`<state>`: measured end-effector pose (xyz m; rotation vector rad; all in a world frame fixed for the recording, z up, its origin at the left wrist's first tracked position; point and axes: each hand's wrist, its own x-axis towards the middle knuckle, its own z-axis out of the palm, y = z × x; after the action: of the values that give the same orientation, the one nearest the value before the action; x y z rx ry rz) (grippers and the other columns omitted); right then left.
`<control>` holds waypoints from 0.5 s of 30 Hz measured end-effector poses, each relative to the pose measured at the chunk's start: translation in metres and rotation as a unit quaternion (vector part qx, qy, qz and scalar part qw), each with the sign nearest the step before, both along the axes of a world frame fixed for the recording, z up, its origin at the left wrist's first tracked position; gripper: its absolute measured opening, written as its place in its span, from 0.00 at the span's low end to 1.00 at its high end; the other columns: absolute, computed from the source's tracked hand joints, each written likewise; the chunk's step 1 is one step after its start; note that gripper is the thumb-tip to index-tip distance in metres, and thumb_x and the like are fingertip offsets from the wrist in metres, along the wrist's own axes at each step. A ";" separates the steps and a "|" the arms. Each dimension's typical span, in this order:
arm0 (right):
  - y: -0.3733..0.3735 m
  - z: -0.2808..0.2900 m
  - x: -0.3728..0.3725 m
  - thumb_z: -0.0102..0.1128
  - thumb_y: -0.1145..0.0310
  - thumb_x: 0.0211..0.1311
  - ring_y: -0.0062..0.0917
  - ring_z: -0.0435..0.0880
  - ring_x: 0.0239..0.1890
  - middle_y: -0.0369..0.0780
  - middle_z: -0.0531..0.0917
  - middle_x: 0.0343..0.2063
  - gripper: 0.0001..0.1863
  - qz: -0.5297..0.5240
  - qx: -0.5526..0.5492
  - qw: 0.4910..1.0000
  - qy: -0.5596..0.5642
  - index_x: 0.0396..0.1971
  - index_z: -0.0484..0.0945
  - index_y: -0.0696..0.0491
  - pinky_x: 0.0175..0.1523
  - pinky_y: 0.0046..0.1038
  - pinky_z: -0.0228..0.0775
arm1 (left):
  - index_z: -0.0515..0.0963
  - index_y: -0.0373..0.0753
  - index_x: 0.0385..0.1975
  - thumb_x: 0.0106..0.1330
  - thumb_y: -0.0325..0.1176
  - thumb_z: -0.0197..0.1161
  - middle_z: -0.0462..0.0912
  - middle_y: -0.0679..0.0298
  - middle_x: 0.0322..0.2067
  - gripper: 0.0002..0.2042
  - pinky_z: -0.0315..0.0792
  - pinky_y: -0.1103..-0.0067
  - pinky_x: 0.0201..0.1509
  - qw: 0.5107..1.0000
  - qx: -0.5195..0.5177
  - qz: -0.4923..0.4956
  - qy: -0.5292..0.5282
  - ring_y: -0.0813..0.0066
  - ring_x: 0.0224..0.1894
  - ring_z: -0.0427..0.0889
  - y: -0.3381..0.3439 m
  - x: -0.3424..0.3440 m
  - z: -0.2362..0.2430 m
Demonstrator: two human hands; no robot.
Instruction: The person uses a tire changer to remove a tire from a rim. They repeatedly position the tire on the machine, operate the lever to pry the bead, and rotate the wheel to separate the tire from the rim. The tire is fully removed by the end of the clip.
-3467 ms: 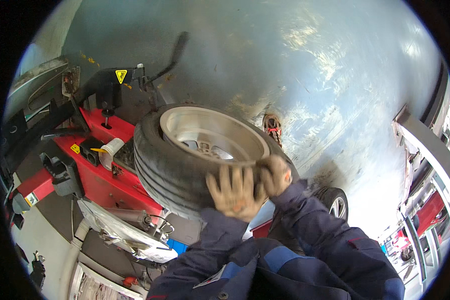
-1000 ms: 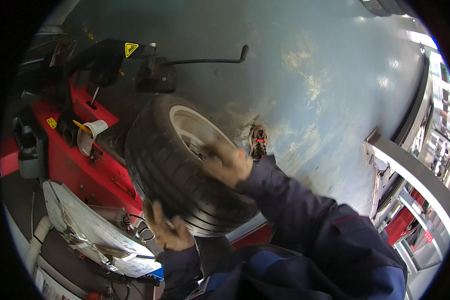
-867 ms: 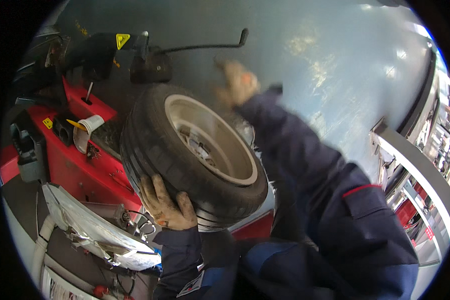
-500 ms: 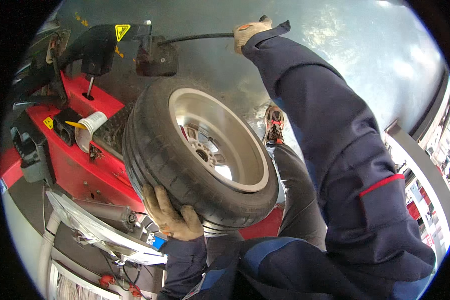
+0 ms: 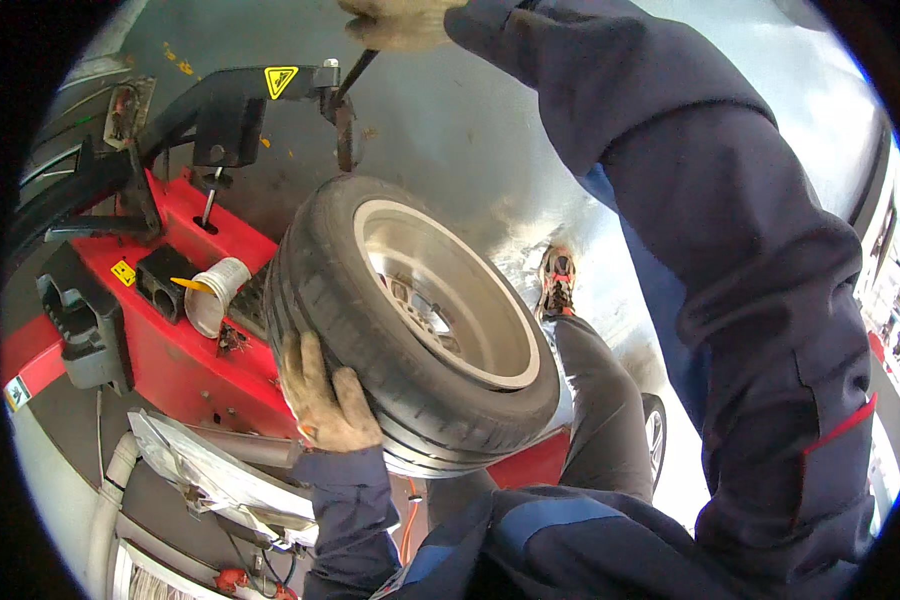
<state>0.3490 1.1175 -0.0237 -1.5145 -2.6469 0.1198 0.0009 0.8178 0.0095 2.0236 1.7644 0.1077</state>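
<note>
A car wheel, a black tyre on a silver rim, leans tilted beside a red machine. My left hand, in a soiled light work glove, lies with fingers stretched and spread on the tyre's near left tread. At the far top edge, my gloved right hand is closed around the end of a black lever; the hand is partly cut off by the picture's edge. The lever joins a black arm with a dark plate hanging at its end, just beyond the tyre.
A dirty white cup with a yellow-handled tool in it lies tipped on the red machine. A black clamp block sits to its left. My shoe stands right of the wheel. White panels and cables are at lower left.
My right hand has swung the lever leftward and farther away, and the dark plate has turned edge-on. My left hand stays on the tyre. The whole view has shifted slightly.
</note>
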 end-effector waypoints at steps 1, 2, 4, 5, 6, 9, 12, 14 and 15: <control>0.008 0.003 -0.001 0.64 0.55 0.59 0.42 0.91 0.34 0.44 0.89 0.27 0.13 -0.027 -0.020 0.999 -0.012 0.32 0.89 0.49 0.41 0.45 0.82 | 0.69 0.32 0.74 0.77 0.40 0.55 0.69 0.33 0.72 0.29 0.59 0.48 0.79 1.000 -0.016 0.026 -0.003 0.30 0.73 0.67 0.013 -0.002 -0.002; 0.013 0.005 -0.001 0.64 0.55 0.59 0.42 0.91 0.34 0.44 0.89 0.27 0.13 -0.017 -0.010 1.000 -0.015 0.32 0.90 0.49 0.41 0.45 0.82 | 0.70 0.32 0.74 0.78 0.40 0.54 0.69 0.33 0.72 0.29 0.59 0.49 0.79 0.999 -0.026 0.031 -0.007 0.31 0.73 0.68 0.027 -0.006 -0.004; 0.021 0.010 -0.003 0.64 0.55 0.60 0.42 0.91 0.35 0.45 0.89 0.27 0.14 0.001 0.011 1.000 -0.023 0.33 0.90 0.49 0.41 0.44 0.82 | 0.70 0.32 0.74 0.78 0.39 0.54 0.69 0.35 0.73 0.28 0.59 0.52 0.80 0.998 -0.046 0.040 -0.020 0.34 0.74 0.68 0.059 -0.016 -0.012; 0.023 0.012 -0.006 0.63 0.57 0.60 0.41 0.91 0.36 0.45 0.89 0.29 0.13 -0.001 0.018 0.999 -0.040 0.31 0.90 0.49 0.42 0.43 0.83 | 0.71 0.32 0.74 0.79 0.40 0.53 0.69 0.37 0.73 0.27 0.59 0.55 0.80 0.998 -0.047 0.026 -0.039 0.38 0.75 0.68 0.074 -0.022 -0.016; 0.028 0.015 -0.011 0.63 0.58 0.60 0.41 0.92 0.37 0.45 0.90 0.30 0.12 0.002 0.002 0.999 -0.038 0.31 0.90 0.49 0.43 0.43 0.83 | 0.71 0.33 0.75 0.81 0.41 0.52 0.70 0.39 0.74 0.27 0.59 0.56 0.81 0.996 -0.070 0.040 -0.046 0.40 0.76 0.67 0.086 -0.027 -0.020; 0.043 0.025 -0.030 0.64 0.62 0.60 0.39 0.92 0.41 0.44 0.91 0.34 0.10 0.043 -0.020 0.999 -0.019 0.33 0.91 0.48 0.44 0.41 0.84 | 0.70 0.33 0.75 0.82 0.41 0.51 0.69 0.40 0.74 0.27 0.58 0.58 0.81 0.990 -0.097 0.063 -0.082 0.41 0.76 0.66 0.111 -0.039 -0.029; 0.054 0.029 -0.050 0.64 0.63 0.61 0.39 0.92 0.42 0.43 0.92 0.37 0.10 0.091 -0.006 0.996 0.014 0.35 0.92 0.48 0.45 0.40 0.84 | 0.70 0.33 0.75 0.82 0.41 0.51 0.68 0.39 0.74 0.27 0.57 0.58 0.82 0.987 -0.107 0.074 -0.093 0.41 0.77 0.66 0.117 -0.043 -0.033; 0.059 0.030 -0.062 0.64 0.63 0.61 0.39 0.92 0.42 0.43 0.92 0.37 0.10 0.090 -0.013 0.996 0.016 0.35 0.92 0.48 0.45 0.40 0.84 | 0.70 0.32 0.75 0.82 0.41 0.51 0.68 0.39 0.75 0.27 0.57 0.58 0.82 0.987 -0.103 0.064 -0.103 0.41 0.77 0.66 0.115 -0.042 -0.032; 0.060 0.029 -0.067 0.64 0.63 0.61 0.39 0.92 0.42 0.43 0.92 0.37 0.10 0.086 -0.018 0.996 0.019 0.35 0.92 0.48 0.45 0.40 0.84 | 0.70 0.32 0.75 0.82 0.41 0.52 0.68 0.39 0.75 0.28 0.57 0.57 0.82 0.989 -0.102 0.057 -0.088 0.41 0.77 0.66 0.113 -0.042 -0.032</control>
<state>0.2819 1.1772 0.0055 -1.2770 -2.7542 0.2069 -0.0411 0.9311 -0.0224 1.7166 1.7055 0.1316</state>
